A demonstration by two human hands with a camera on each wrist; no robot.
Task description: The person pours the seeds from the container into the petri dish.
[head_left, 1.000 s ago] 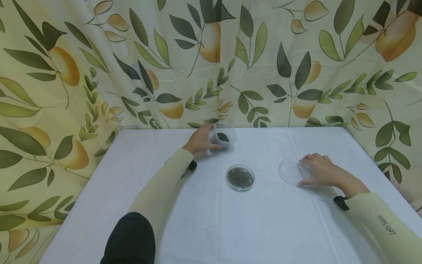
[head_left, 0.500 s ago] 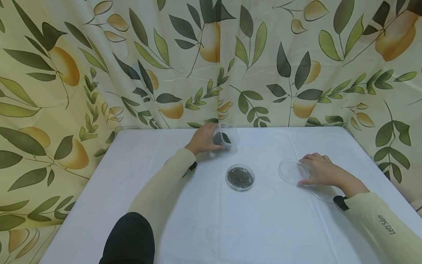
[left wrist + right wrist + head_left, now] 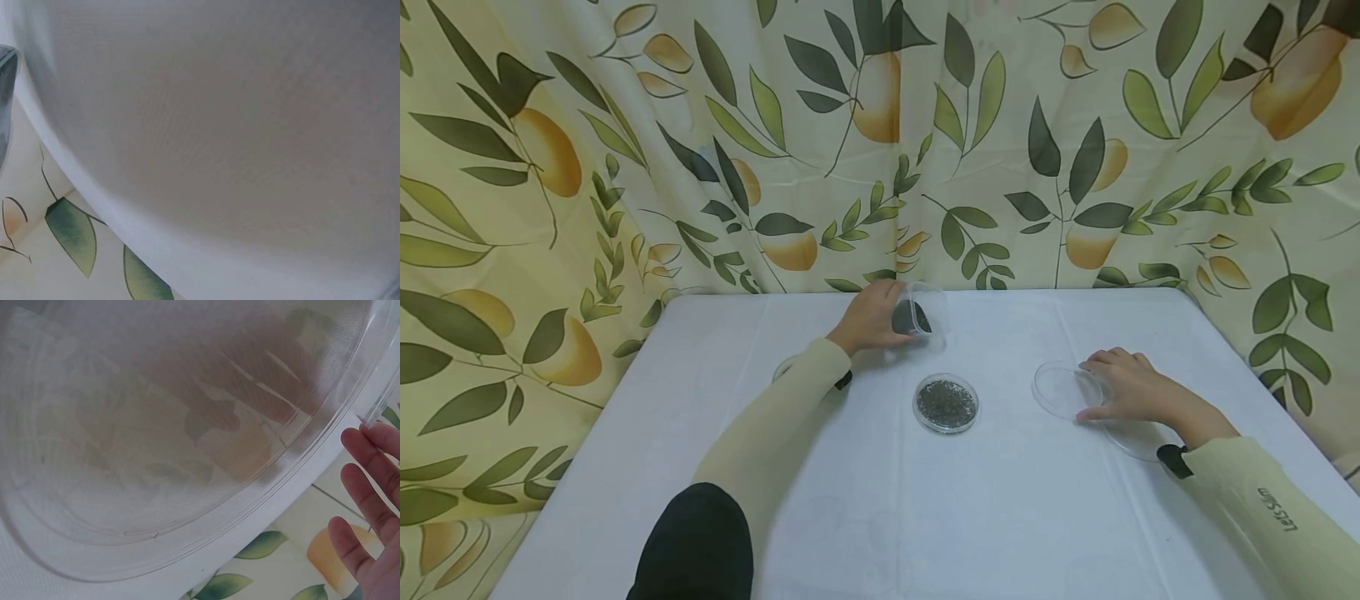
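Note:
At the back of the table my left hand (image 3: 867, 320) grips a clear plastic cup (image 3: 934, 302) between thumb and fingers. It is tipped toward the right, with dark grains (image 3: 912, 317) inside. In the left wrist view only a sliver of the cup (image 3: 5, 94) shows. My right hand (image 3: 1127, 387) holds the edge of a clear, shallow round dish (image 3: 1060, 390), thumb on the near side and fingers on the far side. The right wrist view shows a fingertip at a clear rim and other fingers spread. Between the hands sits a round dish of dark, glinting bits (image 3: 947, 403).
Another clear round dish (image 3: 1131, 442) lies under my right wrist. Part of a clear rim (image 3: 784, 365) shows behind my left forearm. White cloth covers the table (image 3: 1000, 517), and a leaf-patterned curtain (image 3: 985, 167) hangs along its far edge.
My left hand has shifted slightly right and tipped the cup further to the right, so the dark grains lean to that side. The right hand stays in place.

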